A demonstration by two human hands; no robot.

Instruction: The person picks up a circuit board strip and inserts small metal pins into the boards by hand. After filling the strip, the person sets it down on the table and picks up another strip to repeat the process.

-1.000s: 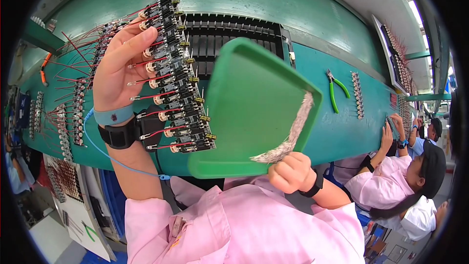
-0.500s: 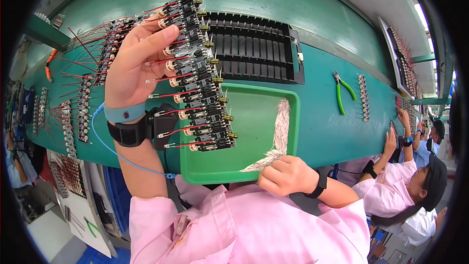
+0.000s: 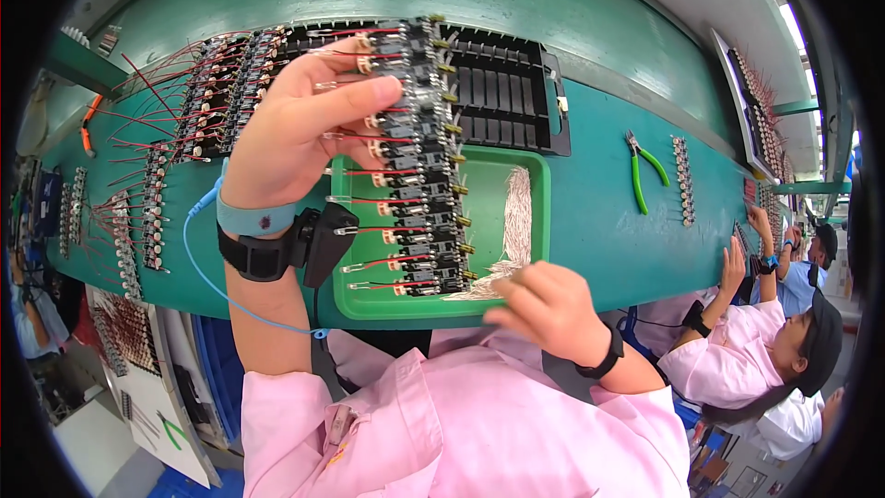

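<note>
My left hand (image 3: 300, 124) is closed on a long strip of joined circuit boards (image 3: 431, 166), thumb in front, near its upper end. Short red wires with clear tips stick out from the strip's left side, and small yellow-green parts line its right edge. Below the strip, a green tray (image 3: 537, 231) holds a pile of thin whitish-pink pieces (image 3: 518, 212). My right hand (image 3: 553, 309) is over the tray's near right corner, beside the pile. Its fingers are bent and smeared by motion, so I cannot tell whether anything is in them.
Behind the tray lies a black slotted rack (image 3: 502, 83), its left part filled with wired board strips (image 3: 249, 83). Green-handled cutters (image 3: 638, 175) and another board strip (image 3: 683, 180) lie to the right. More strips (image 3: 154, 203) lie left. A co-worker (image 3: 737, 341) sits at right.
The strip in my left hand has swung more upright and moved right and slightly down. My right hand has lifted a little off the pile and shifted right. The tray has slid slightly.
</note>
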